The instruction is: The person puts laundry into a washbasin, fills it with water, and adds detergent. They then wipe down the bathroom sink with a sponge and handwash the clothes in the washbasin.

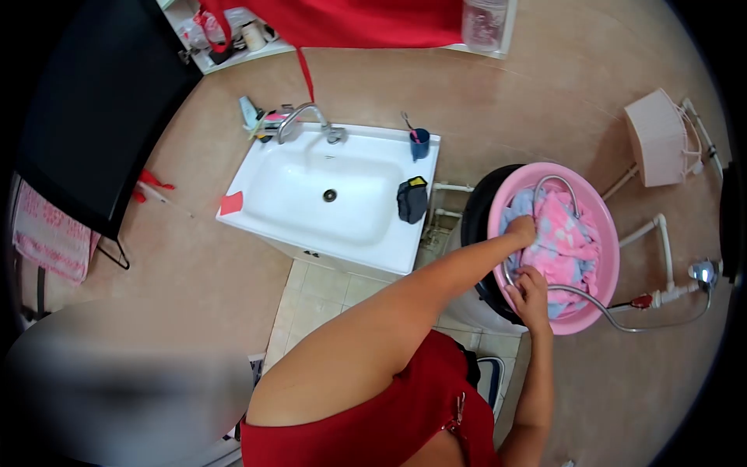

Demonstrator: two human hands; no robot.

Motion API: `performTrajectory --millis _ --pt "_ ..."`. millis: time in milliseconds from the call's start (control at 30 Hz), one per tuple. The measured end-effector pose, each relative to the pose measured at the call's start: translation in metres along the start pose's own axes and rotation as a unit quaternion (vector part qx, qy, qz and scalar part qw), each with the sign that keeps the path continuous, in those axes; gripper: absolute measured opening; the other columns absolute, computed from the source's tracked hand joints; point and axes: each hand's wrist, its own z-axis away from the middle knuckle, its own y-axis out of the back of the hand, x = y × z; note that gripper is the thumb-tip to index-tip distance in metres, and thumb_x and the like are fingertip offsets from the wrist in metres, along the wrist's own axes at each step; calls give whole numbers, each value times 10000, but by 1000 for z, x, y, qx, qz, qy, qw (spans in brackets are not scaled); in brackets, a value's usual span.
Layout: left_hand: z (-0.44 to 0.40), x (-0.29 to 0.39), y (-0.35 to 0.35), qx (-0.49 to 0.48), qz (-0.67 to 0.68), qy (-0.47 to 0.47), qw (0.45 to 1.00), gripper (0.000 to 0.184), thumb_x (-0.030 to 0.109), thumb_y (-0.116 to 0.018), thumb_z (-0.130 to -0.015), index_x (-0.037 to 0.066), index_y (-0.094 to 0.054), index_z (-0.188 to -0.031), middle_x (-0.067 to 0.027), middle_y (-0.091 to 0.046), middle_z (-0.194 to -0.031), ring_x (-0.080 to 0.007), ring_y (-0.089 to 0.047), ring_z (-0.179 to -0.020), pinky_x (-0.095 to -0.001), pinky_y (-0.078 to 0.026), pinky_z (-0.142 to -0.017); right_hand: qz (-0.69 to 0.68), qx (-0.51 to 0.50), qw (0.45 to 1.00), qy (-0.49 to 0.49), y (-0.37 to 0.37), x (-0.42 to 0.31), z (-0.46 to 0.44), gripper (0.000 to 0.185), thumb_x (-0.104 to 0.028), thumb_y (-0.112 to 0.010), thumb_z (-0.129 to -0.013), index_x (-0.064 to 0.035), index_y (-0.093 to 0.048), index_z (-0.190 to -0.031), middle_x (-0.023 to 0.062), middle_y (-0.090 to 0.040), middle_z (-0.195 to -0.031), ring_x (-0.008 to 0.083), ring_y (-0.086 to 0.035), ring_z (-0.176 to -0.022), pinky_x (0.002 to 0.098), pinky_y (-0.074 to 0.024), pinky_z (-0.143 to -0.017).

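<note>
A pink basin (612, 268) holds a heap of pink and pale blue patterned cloth (562, 233). My left hand (521, 229) is closed against the cloth on the basin's left side; its fingers are largely hidden, and I cannot make out what they grip. Lower down, my right hand (531, 296) is closed on a metal shower hose (580, 291) just inside the near left rim. The hose loops over the cloth beside my left hand, and its other end runs out over the right rim to a wall valve (703, 274). The hose's free end is not distinguishable.
Under the basin stands a dark-rimmed drum (475, 226). To its left is a white sink (264, 183) with a faucet (311, 117), a blue cup (419, 144) and a dark cloth (412, 201). White pipes (661, 233) and a pale wall-hung holder (660, 140) lie to the right.
</note>
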Motion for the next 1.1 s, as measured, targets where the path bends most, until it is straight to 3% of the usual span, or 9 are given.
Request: performTrajectory --millis 67,167,367,467,500,600,800,1000,1100 --pt "5 16 18 -82 -17 8 996 293 232 -596 -820 -12 -699 -946 -269 -674 -965 -408 -663 -917 -477 -527 -802 9 17 1000 17 -3 5 -2 217 -187 -713 -785 -26 -568 -758 151 -602 -1073 341 -558 -1013 467 -387 -903" --pt "18 32 54 -163 -220 -129 953 213 134 -586 -791 9 -730 -886 -228 -696 -981 -362 -687 -932 -450 -549 -779 -14 35 999 -9 -6 19 0 208 -161 -701 -788 11 -603 -723 164 -614 -1027 344 -567 -966 441 -410 -856" --pt "78 34 93 -3 -284 -275 919 278 283 -613 -833 57 -744 -928 -176 -696 -968 -326 -655 -939 -425 -498 -820 113 -33 990 -81 -18 47 -10 230 -249 -692 -786 -25 -732 -757 117 -631 -1005 295 -570 -1000 447 -416 -875" --pt "104 23 99 -39 -298 -281 912 350 345 -622 -853 31 -720 -973 -189 -651 -1048 -341 -610 -980 -451 -464 -848 209 -59 972 -93 -18 31 -18 194 -252 -705 -772 -63 -746 -795 94 -623 -1004 269 -552 -1045 463 -393 -892" --pt "110 22 103 -92 -316 -253 910 422 385 -588 -877 15 -698 -1049 -230 -594 -1205 -341 -566 -1117 -461 -410 -936 223 -67 968 -96 -16 23 -21 194 -250 -699 -784 -93 -748 -889 76 -616 -1008 252 -540 -1059 472 -369 -905" --pt "113 5 93 -118 -443 -290 840 471 435 -528 -897 43 -698 -1094 -215 -616 -1219 -346 -542 -1184 -473 -386 -974 176 -18 980 -87 -19 19 -19 214 -238 -677 -819 -95 -730 -969 75 -618 -998 258 -542 -1043 461 -360 -906" --pt "103 23 97 -258 -440 -244 825 465 453 -452 -913 143 -692 -1165 -121 -681 -1163 -296 -607 -1135 -481 -349 -1031 163 76 980 -90 -24 10 -9 189 -245 -622 -890 -91 -712 -952 113 -639 -914 299 -585 -966 525 -338 -994" --pt "100 19 96 -231 -410 -255 845 445 464 -486 -874 150 -688 -1116 -136 -703 -1058 -323 -670 -984 -475 -480 -886 233 199 951 -53 -28 -28 34 244 -214 -697 -821 -133 -675 -1050 64 -609 -1018 252 -580 -1006 566 -303 -1068" --pt "102 3 94 -151 -350 -341 859 384 395 -491 -915 96 -698 -1037 -168 -699 -987 -346 -666 -893 -473 -491 -825 244 266 928 -87 -32 -33 85 356 -206 -740 -758 -136 -650 -1095 77 -587 -1105 256 -563 -1076 568 -311 -1066"
